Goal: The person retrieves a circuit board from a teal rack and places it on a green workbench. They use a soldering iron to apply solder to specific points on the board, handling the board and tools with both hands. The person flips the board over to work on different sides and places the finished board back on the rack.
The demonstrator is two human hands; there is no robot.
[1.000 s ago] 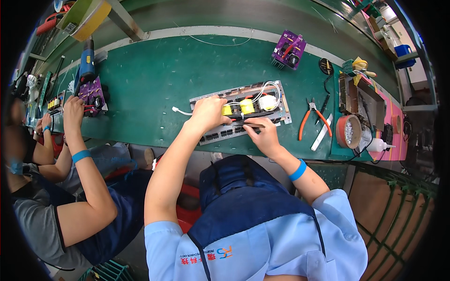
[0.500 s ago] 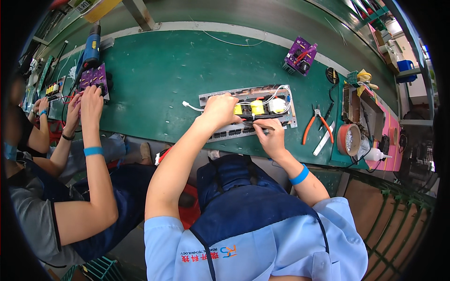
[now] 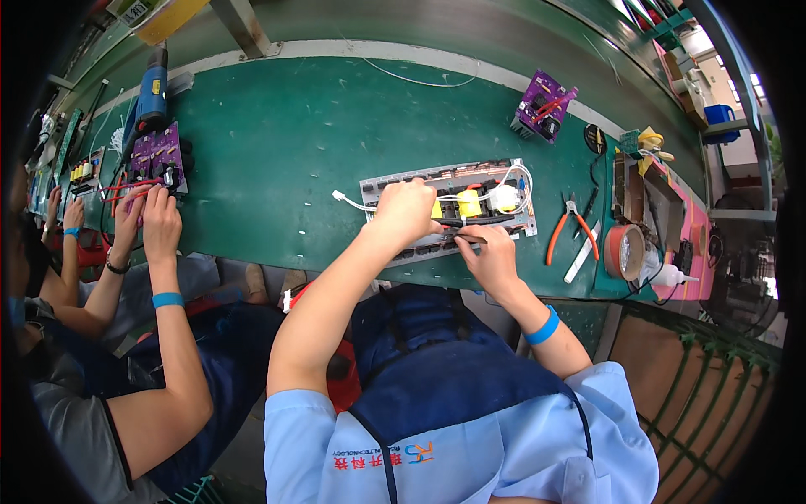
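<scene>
Looking down at a long green workbench (image 3: 294,143), we see our two bare arms reaching forward to a grey circuit board (image 3: 449,210) that lies flat near the bench's front edge. Its long side runs left to right, tilted slightly up toward the right, and it sits directly ahead of us.

Our left hand (image 3: 407,212) rests curled on the board's left-middle part, pressing or gripping something there; we cannot tell which. Our right hand (image 3: 489,254) is at the board's near edge, fingers pinched around a thin dark tool (image 3: 464,238) that points left, toward the left hand. Both hands touch the board, and the left reaches farther across it.

A yellow part (image 3: 468,203) and a white part (image 3: 504,197) stand on the board just right of the left hand.

To the right of the board lie orange-handled pliers (image 3: 569,228), then a roll of brown tape (image 3: 625,252). A small purple board (image 3: 544,104) sits farther back.

At far left, a neighbouring person's hands (image 3: 147,220) work on another purple board (image 3: 155,155), beside a blue power tool (image 3: 152,91).
</scene>
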